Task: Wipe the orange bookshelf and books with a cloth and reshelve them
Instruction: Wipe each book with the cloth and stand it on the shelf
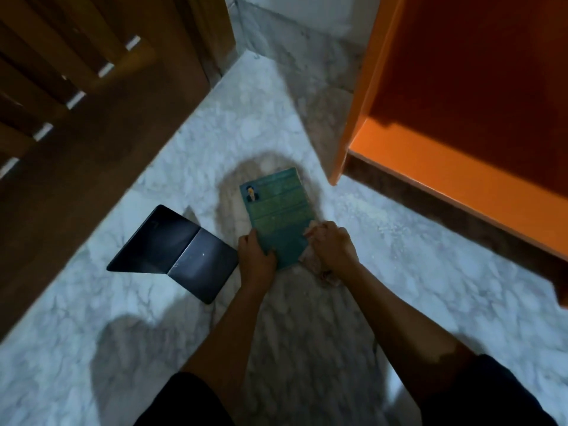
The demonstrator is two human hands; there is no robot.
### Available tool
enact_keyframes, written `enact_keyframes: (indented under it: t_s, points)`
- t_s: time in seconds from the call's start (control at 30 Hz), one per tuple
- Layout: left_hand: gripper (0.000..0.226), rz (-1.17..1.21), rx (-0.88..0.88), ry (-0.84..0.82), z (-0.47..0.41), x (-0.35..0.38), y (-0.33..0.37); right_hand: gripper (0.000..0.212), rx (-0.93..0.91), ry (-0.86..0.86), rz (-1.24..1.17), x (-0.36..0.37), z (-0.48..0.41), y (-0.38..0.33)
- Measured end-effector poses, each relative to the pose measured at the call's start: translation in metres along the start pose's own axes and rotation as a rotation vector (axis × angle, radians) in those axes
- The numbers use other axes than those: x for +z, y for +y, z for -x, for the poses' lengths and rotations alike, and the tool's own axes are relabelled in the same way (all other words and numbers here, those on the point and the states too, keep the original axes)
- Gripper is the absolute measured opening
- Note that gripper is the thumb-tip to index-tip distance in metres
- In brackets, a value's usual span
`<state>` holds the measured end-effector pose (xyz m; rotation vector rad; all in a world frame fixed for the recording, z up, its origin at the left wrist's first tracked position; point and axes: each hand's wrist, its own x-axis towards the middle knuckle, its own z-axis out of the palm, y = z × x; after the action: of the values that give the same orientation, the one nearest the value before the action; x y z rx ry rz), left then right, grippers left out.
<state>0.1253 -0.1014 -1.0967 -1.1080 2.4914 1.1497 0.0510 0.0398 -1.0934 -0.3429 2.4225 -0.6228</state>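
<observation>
1. Left hand [256,259] fingers: curled round the near-left edge of the green book [278,213], with the thumb lying on the cover. This is a firm grasp, probably to steady the book against the wiping pressure from the other side.
2. Right hand [333,244] fingers: clenched over a bunched pale cloth [324,272]. Cloth shows ahead of the knuckles and trails out below the wrist. The fist presses the wad onto the book's near-right corner. Bunching likely gives a thicker pad to rub with.
3. Green book: closed, cover up, with a small portrait picture at its far-left corner. It sits between the two hands, long axis pointing away from the person. I cannot tell whether its far end rests on the floor or is lifted clear.
4. Step in hand (judgement): wiping this book's cover; reshelving it is not yet done.
5. Left of the book, touching or just beside the left hand: a dark folding case [181,250], lying open on the marble floor [384,256].
6. Right of and beyond the book: the orange bookshelf [436,161], its lowest board near enough for the book to go back with a short reach.
7. Far left of the book: brown wooden furniture [76,133]; detail too dark to read.
</observation>
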Motion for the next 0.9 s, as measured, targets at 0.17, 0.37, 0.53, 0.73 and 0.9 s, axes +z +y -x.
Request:
enact_keyframes:
  t_s: [0.17,0.37,0.53,0.73,0.9]
  points:
    - [0.065,0.024,0.009,0.014,0.001,0.003,-0.006,0.026,0.040,0.066,-0.126,0.000,-0.002,0.001]
    - [0.065,0.035,0.011,0.007,0.002,0.004,-0.008,0.020,0.128,0.182,-0.482,0.009,0.006,0.005]
    - [0.054,0.130,-0.032,-0.034,0.009,0.005,0.001,0.046,-0.073,0.323,-0.511,0.005,0.024,0.005]
    - [0.047,0.482,-0.035,-0.055,0.032,-0.006,0.027,0.034,-0.116,0.280,-0.784,-0.044,0.069,-0.011]
    - [0.056,0.932,0.000,-0.132,0.071,-0.045,0.064,0.044,-0.127,0.197,-0.941,-0.099,0.127,-0.011]
